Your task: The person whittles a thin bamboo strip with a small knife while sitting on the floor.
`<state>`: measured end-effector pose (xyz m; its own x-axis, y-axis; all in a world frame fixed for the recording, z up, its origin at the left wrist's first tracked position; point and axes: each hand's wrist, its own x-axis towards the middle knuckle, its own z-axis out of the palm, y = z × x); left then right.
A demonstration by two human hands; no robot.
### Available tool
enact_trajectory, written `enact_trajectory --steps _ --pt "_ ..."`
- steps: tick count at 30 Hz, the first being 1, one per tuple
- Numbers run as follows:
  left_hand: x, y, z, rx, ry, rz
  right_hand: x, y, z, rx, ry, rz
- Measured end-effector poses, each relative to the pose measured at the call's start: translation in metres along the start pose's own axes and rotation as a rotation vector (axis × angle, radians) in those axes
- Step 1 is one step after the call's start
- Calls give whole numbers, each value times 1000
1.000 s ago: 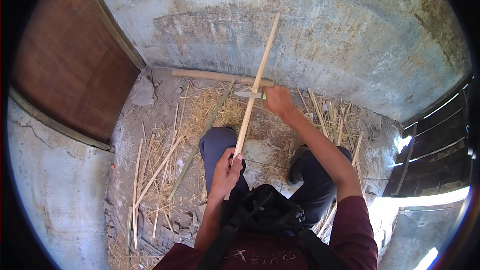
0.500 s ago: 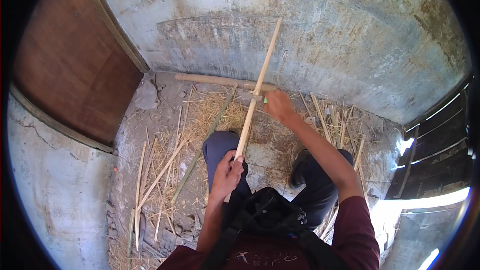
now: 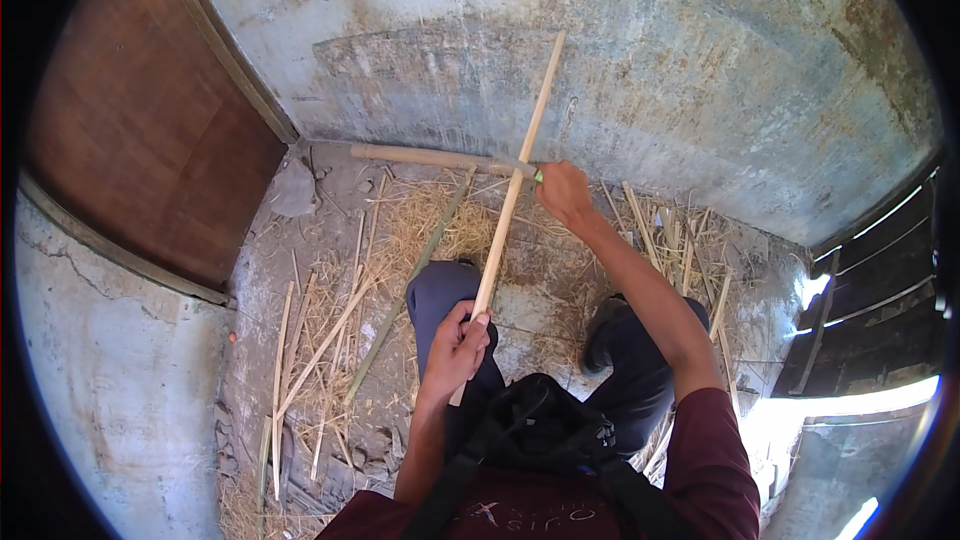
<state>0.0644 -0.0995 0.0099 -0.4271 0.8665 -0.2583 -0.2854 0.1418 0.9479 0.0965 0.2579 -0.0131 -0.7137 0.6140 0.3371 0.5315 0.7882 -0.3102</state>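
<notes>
A long pale strip of split bamboo (image 3: 507,215) slants up and away from my lap toward the far wall. My left hand (image 3: 457,350) is closed round its near part, beside my left knee. My right hand (image 3: 565,192) grips the green handle of a knife (image 3: 518,167), most of the handle hidden by the fingers. The blade lies across the strip, roughly mid-length, touching it or very close. Behind the strip, a thick bamboo pole (image 3: 420,156) lies along the foot of the wall.
Straw-like shavings (image 3: 425,225) cover the floor ahead of my knees. A green strip (image 3: 415,285) and several pale strips (image 3: 285,370) lie to the left, more strips (image 3: 690,240) to the right. A concrete wall (image 3: 480,50) bounds the far side; a brown door panel (image 3: 140,120) stands at left.
My right hand and the knife have moved slightly farther up the strip, away from me. The left hand keeps its hold in nearly the same place.
</notes>
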Motion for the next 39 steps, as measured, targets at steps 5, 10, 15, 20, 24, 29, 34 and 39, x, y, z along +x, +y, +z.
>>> enact_trajectory --steps 5,10,15,20,24,29,34,39 --pt "-2 1 -4 -2 18 3 -13 -22 -4 -5 -136 -114" --pt "-1 1 -3 -2 14 -6 -35 -26 -12 23 -185 -201" --pt "0 5 -7 -85 -44 -26 -32 -22 -12 -12 -200 -212" --pt "3 7 -9 -155 -61 -77 -24 -13 -6 47 -153 -166" --pt "-2 14 -13 -197 -60 -107 -38 -39 -9 85 -226 -293" --pt "-2 19 -11 -223 -78 -116 -29 -37 -13 83 -186 -266" --pt "-2 22 -13 -222 -90 -126 -40 -46 -15 100 -157 -220" --pt "-5 26 -15 -267 -84 -132 -54 -72 -46 317 -246 -106"
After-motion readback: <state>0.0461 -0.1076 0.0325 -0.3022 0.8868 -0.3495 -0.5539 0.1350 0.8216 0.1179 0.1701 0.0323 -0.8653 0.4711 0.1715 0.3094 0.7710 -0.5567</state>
